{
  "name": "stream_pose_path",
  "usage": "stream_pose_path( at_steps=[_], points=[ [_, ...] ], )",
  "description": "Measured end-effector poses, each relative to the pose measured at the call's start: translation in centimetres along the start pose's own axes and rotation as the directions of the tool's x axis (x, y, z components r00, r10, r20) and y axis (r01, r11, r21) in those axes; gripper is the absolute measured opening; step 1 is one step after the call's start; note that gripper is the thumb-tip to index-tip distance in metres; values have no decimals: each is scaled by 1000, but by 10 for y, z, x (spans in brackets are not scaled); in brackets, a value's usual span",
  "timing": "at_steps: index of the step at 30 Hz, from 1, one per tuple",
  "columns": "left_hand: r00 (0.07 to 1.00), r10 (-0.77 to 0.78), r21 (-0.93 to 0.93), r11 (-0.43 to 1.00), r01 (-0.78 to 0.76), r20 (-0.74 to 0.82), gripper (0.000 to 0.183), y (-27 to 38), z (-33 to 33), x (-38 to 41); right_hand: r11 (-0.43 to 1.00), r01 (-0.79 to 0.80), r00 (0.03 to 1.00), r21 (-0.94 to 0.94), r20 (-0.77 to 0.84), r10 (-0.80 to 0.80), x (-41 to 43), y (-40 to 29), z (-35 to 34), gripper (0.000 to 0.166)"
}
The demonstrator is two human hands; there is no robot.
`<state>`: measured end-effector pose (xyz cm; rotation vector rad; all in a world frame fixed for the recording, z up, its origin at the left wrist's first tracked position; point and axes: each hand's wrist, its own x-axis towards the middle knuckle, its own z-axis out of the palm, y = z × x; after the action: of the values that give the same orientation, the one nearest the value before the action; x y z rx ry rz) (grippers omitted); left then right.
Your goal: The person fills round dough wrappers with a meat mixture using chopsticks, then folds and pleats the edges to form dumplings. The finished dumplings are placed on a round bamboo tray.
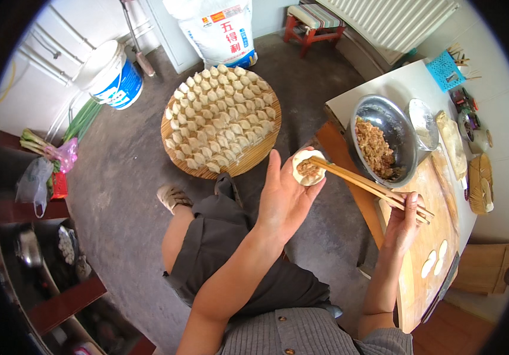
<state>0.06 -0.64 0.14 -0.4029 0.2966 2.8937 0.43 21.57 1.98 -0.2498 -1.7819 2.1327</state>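
Observation:
My left hand (pixel 281 199) holds a round dumpling wrapper (pixel 299 171) on its fingers, with the thumb raised apart from it. A lump of minced filling (pixel 308 169) lies on the wrapper. In my right hand (pixel 402 224) is a pair of wooden chopsticks (pixel 365 185), their tips touching the filling. A steel bowl (pixel 404 133) with more minced filling (pixel 373 148) stands on the table beyond my right hand. Several flat wrappers (pixel 434 259) lie on the floured wooden board (pixel 418 288) beside my right forearm.
A round woven tray (pixel 254 162) bearing rows of folded dumplings stands ahead. Behind it are a flour sack (pixel 219 40) and a red-legged stool (pixel 310 33). A white-and-blue bucket (pixel 119 84) stands left. A floury bowl (pixel 424 120) and a blue basket (pixel 446 71) sit on the table.

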Motion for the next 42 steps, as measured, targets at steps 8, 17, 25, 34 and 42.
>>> stream_pose_path(
  at_steps=[8,17,25,34,42],
  points=[
    [1000,-9,-8,1000,9,-14,63,1,-4,0,808,513,841,-289,-19,-541,30,-26,-35,10],
    [999,-19,31,999,20,-48,63,0,-4,1,660,579,811,-479,254,-527,24,1,-21,10],
    [998,-16,59,998,19,-60,61,1,-7,2,772,544,829,-330,68,-555,23,1,-31,10],
    [997,-2,47,999,6,-74,59,2,-9,2,632,579,797,-515,193,-572,27,1,-10,10],
    [998,-7,21,1000,9,-69,60,2,-11,3,237,836,493,-496,486,-722,22,-2,-7,18]
  ],
)
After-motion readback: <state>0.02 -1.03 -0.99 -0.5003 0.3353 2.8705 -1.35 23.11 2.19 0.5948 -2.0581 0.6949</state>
